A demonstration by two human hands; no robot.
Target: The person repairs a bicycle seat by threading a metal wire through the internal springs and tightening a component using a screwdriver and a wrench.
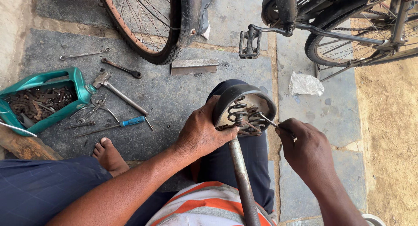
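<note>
Hands work on an upturned bicycle saddle [244,105], resting on the person's knee near the middle of the scene, its coil springs facing up and its metal post [242,178] running back toward the body. The left hand [201,132] is closed around the saddle's left edge. The right hand [305,149] is curled tight on a thin metal tool [270,121] whose tip reaches into the springs. Farther left on the stone floor lie a hammer [117,91], a blue-handled screwdriver [126,122], and a green container [43,97] of rusty parts.

Left hand [201,134] cupped in a grip, right hand [305,148] fingers pinched shut
</note>
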